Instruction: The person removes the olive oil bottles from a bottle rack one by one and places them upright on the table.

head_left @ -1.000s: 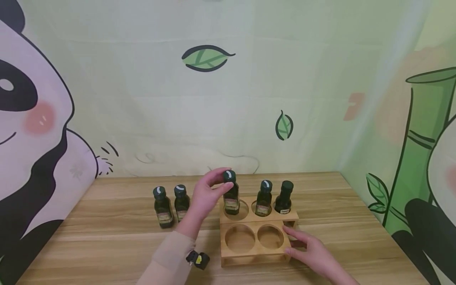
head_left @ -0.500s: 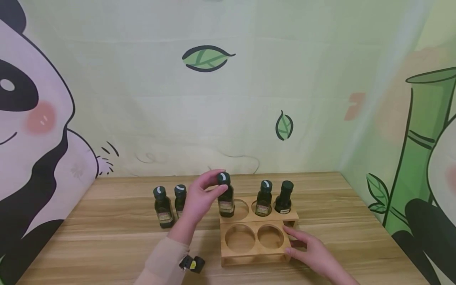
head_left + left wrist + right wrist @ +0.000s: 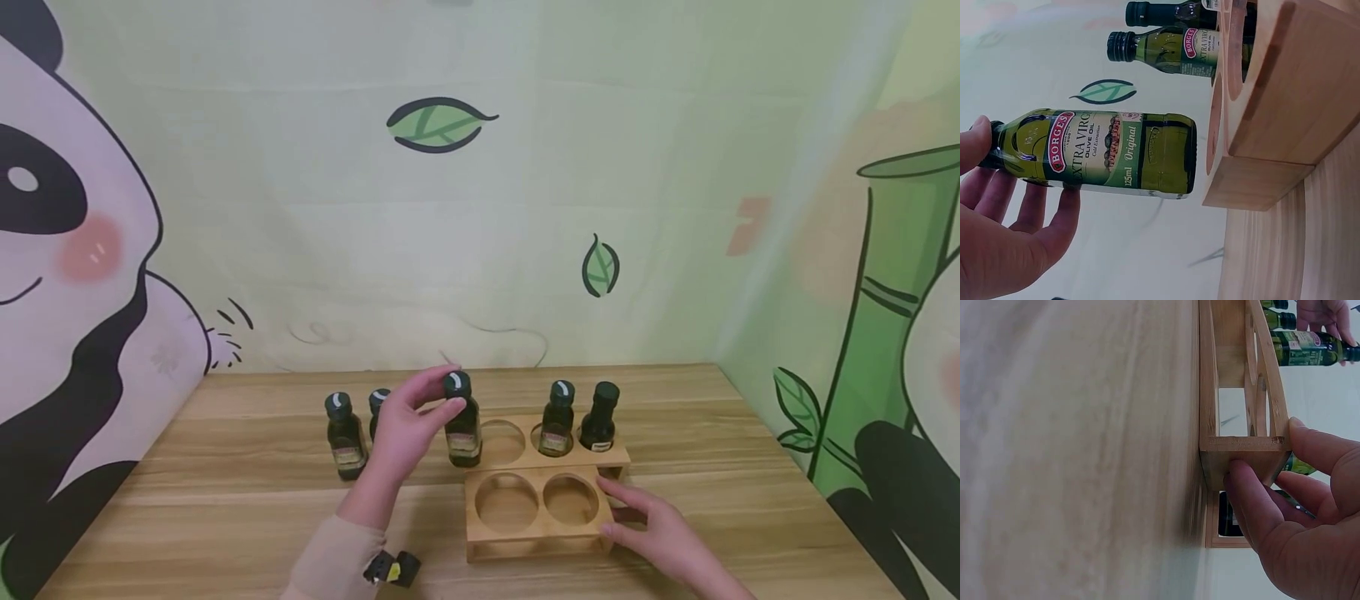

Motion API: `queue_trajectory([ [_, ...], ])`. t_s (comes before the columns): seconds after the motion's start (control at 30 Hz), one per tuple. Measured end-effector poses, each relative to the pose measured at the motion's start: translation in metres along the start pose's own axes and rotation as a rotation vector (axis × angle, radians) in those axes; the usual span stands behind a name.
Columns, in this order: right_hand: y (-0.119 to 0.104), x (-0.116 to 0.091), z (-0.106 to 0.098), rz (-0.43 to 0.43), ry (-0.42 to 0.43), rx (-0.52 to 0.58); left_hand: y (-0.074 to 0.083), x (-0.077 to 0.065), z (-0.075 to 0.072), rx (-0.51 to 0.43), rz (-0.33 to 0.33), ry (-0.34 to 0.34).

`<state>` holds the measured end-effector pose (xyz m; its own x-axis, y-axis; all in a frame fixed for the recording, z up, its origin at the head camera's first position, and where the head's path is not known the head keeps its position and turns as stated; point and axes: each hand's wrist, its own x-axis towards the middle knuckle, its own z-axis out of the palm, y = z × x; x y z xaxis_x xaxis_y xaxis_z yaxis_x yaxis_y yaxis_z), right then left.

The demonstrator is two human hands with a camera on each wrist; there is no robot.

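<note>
My left hand (image 3: 405, 429) pinches a small olive oil bottle (image 3: 463, 429) by its dark cap and neck, thumb on one side and fingers on the other. The bottle hangs upright just left of the rack's back tier; its Borges label (image 3: 1097, 147) shows in the left wrist view. My right hand (image 3: 660, 529) grips the right end of the two-tier wooden rack (image 3: 540, 537) by its lower front tier. In the right wrist view, the thumb (image 3: 1310, 440) is at the edge of the end panel (image 3: 1241, 469) and fingers press its face.
Two bottles stand in the back tier: a labelled olive oil bottle (image 3: 556, 425) and a slimmer dark bottle (image 3: 600, 421). Left on the wooden table (image 3: 247, 500) are two more bottles, one in full view (image 3: 347, 442), the other (image 3: 378, 404) partly behind my left hand.
My left hand has carried the olive oil bottle leftward and slightly down, from over the back tier's left hole to beside the rack. The right hand stays put on the rack.
</note>
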<state>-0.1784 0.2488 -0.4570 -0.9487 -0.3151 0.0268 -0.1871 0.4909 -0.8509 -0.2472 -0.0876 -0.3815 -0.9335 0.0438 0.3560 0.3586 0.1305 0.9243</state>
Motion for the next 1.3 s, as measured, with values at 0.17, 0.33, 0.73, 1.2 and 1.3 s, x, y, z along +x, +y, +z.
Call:
queue_trajectory([
  [0.17, -0.001, 0.0, 0.0, 0.001, 0.005, -0.002, 0.0, -0.006, -0.006, 0.006, -0.003, 0.012],
  [0.33, -0.002, 0.0, 0.0, 0.021, 0.011, -0.003, 0.0, -0.01, -0.012, 0.002, 0.009, 0.032],
  [0.73, -0.001, 0.0, 0.0, 0.022, 0.006, 0.015, -0.006, -0.024, -0.026, 0.066, -0.037, 0.069],
  [1.2, -0.001, 0.001, 0.0, 0.03, 0.009, 0.007, -0.013, -0.035, -0.045, 0.101, -0.045, 0.063],
  [1.3, 0.0, 0.001, 0.0, 0.038, 0.008, 0.006, -0.013, -0.036, -0.052, 0.094, -0.056, 0.066],
])
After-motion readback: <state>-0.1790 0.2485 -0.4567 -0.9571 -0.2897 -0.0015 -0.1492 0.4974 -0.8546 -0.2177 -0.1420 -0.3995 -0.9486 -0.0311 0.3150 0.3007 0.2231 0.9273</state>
